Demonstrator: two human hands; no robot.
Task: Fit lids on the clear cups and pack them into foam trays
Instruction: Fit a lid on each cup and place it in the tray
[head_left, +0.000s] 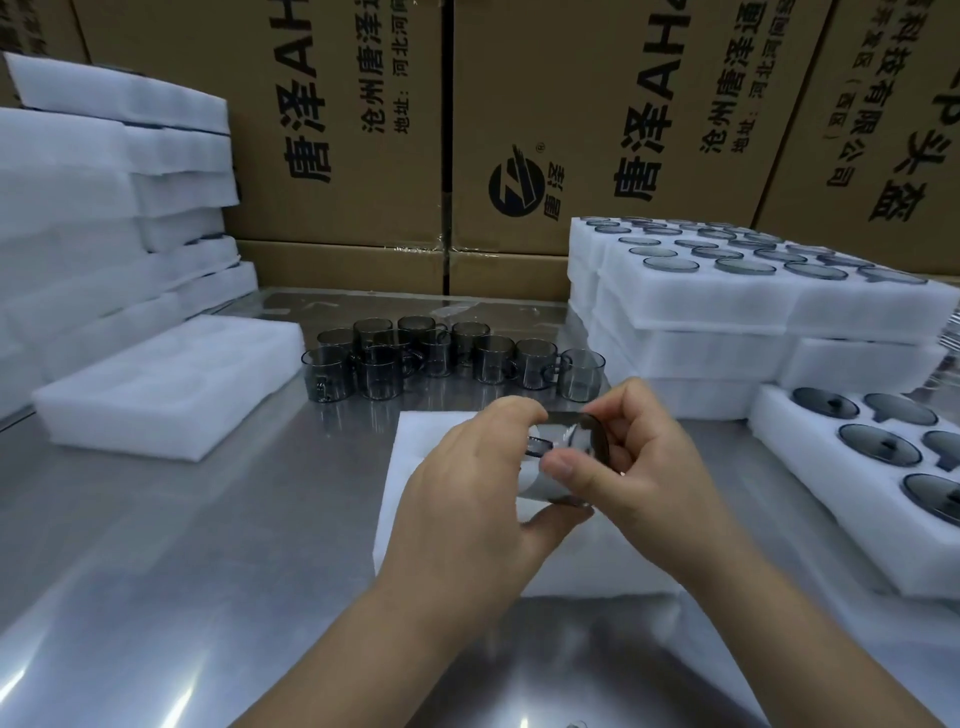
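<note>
**Smoked-glass cup held between both hands, tipped on its side**

Foam first: at your far left an empty foam tray (166, 387) lies on the steel worktop (208, 545), well apart from your hands. Moving right, your left hand (467, 499) is curled round the cup (563, 457), thumb under it and fingers over. The cup lies tilted, its axis running roughly left to right and its mouth turned towards your right hand (639, 462), which pinches the rim; whether a lid is already there is hard to tell. Loose cups (447, 358) stand beyond. Lids (872, 441) sit in foam to your right, nearer the right hand.
</note>
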